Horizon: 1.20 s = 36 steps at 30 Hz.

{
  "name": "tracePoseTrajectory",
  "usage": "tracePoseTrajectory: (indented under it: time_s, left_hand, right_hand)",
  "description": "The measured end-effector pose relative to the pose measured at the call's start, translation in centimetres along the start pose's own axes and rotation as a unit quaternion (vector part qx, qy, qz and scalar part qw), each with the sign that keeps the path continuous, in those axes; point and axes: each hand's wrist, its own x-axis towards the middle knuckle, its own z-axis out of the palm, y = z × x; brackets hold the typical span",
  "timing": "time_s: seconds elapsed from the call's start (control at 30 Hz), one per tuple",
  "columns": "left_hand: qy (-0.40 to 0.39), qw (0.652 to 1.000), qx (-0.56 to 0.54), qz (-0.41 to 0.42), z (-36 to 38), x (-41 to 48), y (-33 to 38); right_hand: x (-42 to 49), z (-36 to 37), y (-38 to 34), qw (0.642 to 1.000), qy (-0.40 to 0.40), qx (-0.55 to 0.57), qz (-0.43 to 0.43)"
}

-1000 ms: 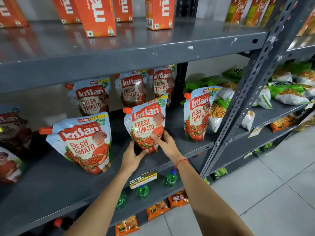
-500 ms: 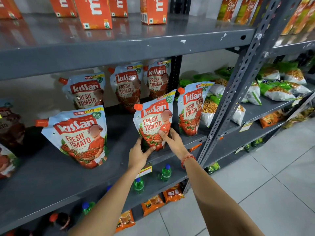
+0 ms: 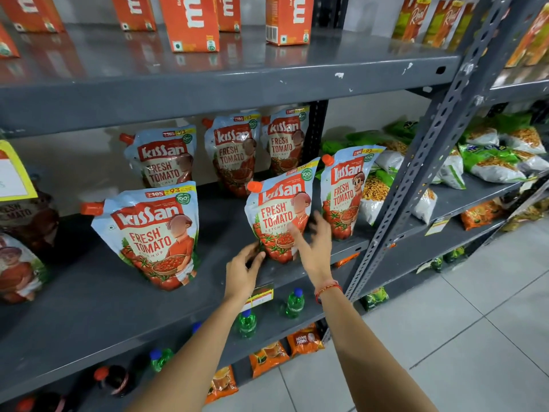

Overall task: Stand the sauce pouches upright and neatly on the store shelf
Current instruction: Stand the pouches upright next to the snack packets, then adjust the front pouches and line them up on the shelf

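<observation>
Several Kissan Fresh Tomato ketchup pouches stand on the grey middle shelf. In the front row, a large pouch stands at the left, the middle pouch leans slightly, and a third pouch stands close on its right. Three more pouches line the back. My left hand is at the middle pouch's lower left corner, fingertips touching or nearly touching it. My right hand hovers in front of its lower right side, fingers spread and blurred, gripping nothing.
A perforated grey upright bounds the shelf on the right, with green and white snack bags beyond. Orange cartons stand on the shelf above. Green bottles sit below. More pouches lie at the far left.
Both hands held the middle pouch's lower edge earlier and shifted it right, next to the right-hand pouch. Now the right hand has let go and opened, and the left hand's grip has loosened.
</observation>
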Motion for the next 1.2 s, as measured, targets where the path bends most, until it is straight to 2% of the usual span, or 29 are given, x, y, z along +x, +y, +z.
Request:
tracePoseTrajectory:
  time_s: [0.07,0.1,0.17,0.23,0.27,0.33,0.37,0.4,0.53,0.7,0.83,0.9,0.97,1.07,1.13,1.2]
  left_hand:
    - [0.02,1.0,-0.003,-0.002,0.3,-0.2,0.3]
    - [0.028,1.0,-0.004,-0.003,0.4,-0.1,0.4]
    - [0.037,0.999,0.002,0.001,0.6,-0.1,0.4]
    - [0.046,0.999,0.025,0.006,0.8,0.1,0.4]
    - [0.053,0.998,0.04,0.009,0.8,0.1,0.3]
    - [0.067,0.995,0.078,0.017,1.0,0.2,0.0]
    - [0.076,0.992,0.099,0.018,1.0,0.1,0.0]
    - [0.086,0.99,0.115,0.015,1.1,0.1,0.0]
    - [0.102,0.984,0.145,0.003,1.2,0.2,0.4]
    - [0.1,0.979,0.178,-0.023,1.4,-0.3,0.9]
    - [0.095,0.986,0.136,-0.025,1.0,-0.7,1.0]
    - [0.079,0.995,0.066,-0.017,0.1,-1.3,0.6]
    - [0.08,0.997,-0.001,-0.004,-1.7,-2.7,0.1]
    - [0.156,0.987,-0.021,0.024,-5.9,-5.6,-1.2]
    - [0.242,0.97,-0.009,0.034,-9.4,-7.2,-2.3]
    - [0.313,0.949,-0.008,0.028,-12.5,-7.6,-3.5]
  right_hand:
    - [-0.7,0.2,-2.1,0.986,0.107,-0.036,-0.12]
    - [-0.8,0.5,-3.9,0.97,0.121,-0.07,-0.197]
    - [0.1,1.3,-7.5,0.927,0.074,-0.139,-0.341]
    - [1.6,1.8,-10.9,0.871,-0.015,-0.236,-0.431]
    - [2.5,1.9,-12.3,0.842,-0.071,-0.303,-0.441]
    - [3.8,1.9,-14.4,0.782,-0.189,-0.448,-0.389]
    - [4.3,1.8,-14.9,0.761,-0.226,-0.49,-0.361]
    - [4.7,1.6,-15.2,0.756,-0.243,-0.503,-0.343]
    - [5.0,1.2,-15.9,0.785,-0.241,-0.466,-0.331]
    - [4.8,1.4,-15.6,0.773,-0.246,-0.488,-0.324]
    - [4.2,1.6,-15.5,0.768,-0.236,-0.495,-0.332]
    - [3.4,1.4,-15.3,0.786,-0.193,-0.471,-0.35]
    - [1.7,1.8,-14.6,0.81,-0.113,-0.399,-0.415]
    - [-2.0,4.2,-13.0,0.837,-0.019,-0.265,-0.479]
    - [-4.5,6.6,-11.6,0.858,-0.01,-0.204,-0.472]
    - [-6.1,8.9,-9.6,0.882,-0.043,-0.189,-0.43]
